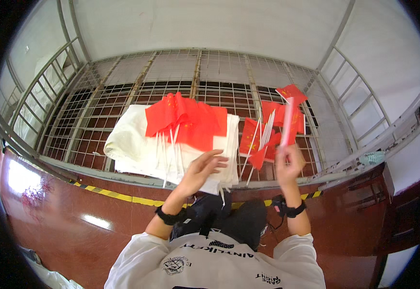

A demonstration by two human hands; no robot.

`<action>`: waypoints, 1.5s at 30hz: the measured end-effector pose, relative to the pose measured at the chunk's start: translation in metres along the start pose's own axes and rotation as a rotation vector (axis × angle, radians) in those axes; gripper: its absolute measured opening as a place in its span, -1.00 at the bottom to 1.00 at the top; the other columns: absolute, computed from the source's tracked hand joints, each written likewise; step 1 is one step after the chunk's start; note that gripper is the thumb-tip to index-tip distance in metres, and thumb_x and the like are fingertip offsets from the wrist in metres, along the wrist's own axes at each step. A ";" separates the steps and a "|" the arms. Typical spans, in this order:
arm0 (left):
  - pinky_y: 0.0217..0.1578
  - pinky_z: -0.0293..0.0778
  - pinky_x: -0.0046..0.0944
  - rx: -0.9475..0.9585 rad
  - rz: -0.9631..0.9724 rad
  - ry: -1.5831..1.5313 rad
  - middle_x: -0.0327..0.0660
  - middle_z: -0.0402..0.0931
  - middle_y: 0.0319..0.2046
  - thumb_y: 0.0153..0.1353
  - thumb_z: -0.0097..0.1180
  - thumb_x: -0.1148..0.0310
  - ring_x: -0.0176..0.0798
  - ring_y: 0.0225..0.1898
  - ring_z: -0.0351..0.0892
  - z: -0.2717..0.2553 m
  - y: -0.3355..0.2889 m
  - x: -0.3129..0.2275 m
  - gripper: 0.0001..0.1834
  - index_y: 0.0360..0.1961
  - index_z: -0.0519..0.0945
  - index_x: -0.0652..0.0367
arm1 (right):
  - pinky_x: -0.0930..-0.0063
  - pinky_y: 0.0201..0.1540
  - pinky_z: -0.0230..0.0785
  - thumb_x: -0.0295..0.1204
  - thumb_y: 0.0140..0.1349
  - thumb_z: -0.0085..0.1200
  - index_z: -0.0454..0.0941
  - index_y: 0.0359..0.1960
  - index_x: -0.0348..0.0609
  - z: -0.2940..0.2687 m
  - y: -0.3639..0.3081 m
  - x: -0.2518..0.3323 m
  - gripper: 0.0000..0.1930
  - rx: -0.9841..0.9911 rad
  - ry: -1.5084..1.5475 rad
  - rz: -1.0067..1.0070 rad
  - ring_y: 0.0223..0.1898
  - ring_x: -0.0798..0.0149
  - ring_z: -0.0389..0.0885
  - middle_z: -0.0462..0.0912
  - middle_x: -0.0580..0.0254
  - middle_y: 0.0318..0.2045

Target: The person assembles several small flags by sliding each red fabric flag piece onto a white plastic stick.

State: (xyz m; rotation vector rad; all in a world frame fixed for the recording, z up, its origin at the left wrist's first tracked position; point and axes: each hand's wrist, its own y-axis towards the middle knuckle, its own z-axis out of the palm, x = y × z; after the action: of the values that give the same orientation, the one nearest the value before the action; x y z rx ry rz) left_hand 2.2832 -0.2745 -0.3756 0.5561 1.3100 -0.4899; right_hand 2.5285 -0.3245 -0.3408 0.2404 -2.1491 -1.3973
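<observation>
Above the front edge of a metal bed frame (123, 177), a person's right hand (290, 164) closes around a pale, stick-like shaft (287, 124), blurred in the frame, with a small red flag (294, 92) at its upper end; the blur hides exactly how the two join. The left hand (203, 168) is open, fingers loosely spread, over the near edge of a folded white cloth (125, 139); whether it touches the fabric cannot be told. On that cloth lies a heap of red flags (190, 120), their white sticks (175, 144) pointing toward the person. Just right of the cloth, a looser group of flags (248, 132) rests on the wire grid (222, 98), several sticks bunched together at a slant. Black bands (170, 216) circle both wrists, below which spreads a white printed shirt (210, 267). Yellow-and-black tape (118, 195) lines the glossy reddish-brown floor (70, 231).
</observation>
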 end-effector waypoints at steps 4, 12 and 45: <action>-0.11 0.33 -0.36 0.010 -0.106 -0.276 -0.18 0.39 -0.06 0.29 -0.17 0.32 -0.37 -0.10 0.39 0.027 -0.003 0.003 -0.53 0.18 0.12 0.21 | 0.43 -0.57 0.31 -0.48 -0.18 0.19 0.47 -0.57 -0.14 0.026 -0.050 0.059 -0.86 0.426 -0.004 -0.264 -0.60 0.22 0.47 0.47 0.28 -0.56; -0.11 0.37 -0.36 -0.254 0.032 -0.316 -0.22 0.43 -0.16 0.29 -0.18 0.39 -0.39 -0.16 0.42 -0.005 -0.009 0.044 -0.70 -0.01 0.33 0.31 | 0.23 -0.08 0.25 -0.33 -0.04 0.20 0.41 -0.15 -0.18 0.032 -0.063 0.066 -0.59 0.291 -0.018 -0.001 -0.12 0.07 0.41 0.44 0.07 -0.15; -0.03 0.21 -0.42 -0.411 0.187 -0.004 -0.25 0.34 -0.10 0.29 -0.17 0.39 -0.43 -0.08 0.27 -0.011 -0.028 0.029 -0.67 0.05 0.28 0.27 | 0.29 -0.15 0.36 -0.32 0.29 -0.24 0.38 -0.10 -0.31 -0.020 0.034 -0.245 -0.69 -0.617 0.711 1.039 -0.18 0.19 0.51 0.49 0.11 -0.11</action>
State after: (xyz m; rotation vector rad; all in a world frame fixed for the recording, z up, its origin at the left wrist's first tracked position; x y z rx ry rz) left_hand 2.2624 -0.2900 -0.4091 0.3282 1.2945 -0.0613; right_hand 2.7471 -0.2187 -0.3912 -0.4883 -0.9085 -1.0113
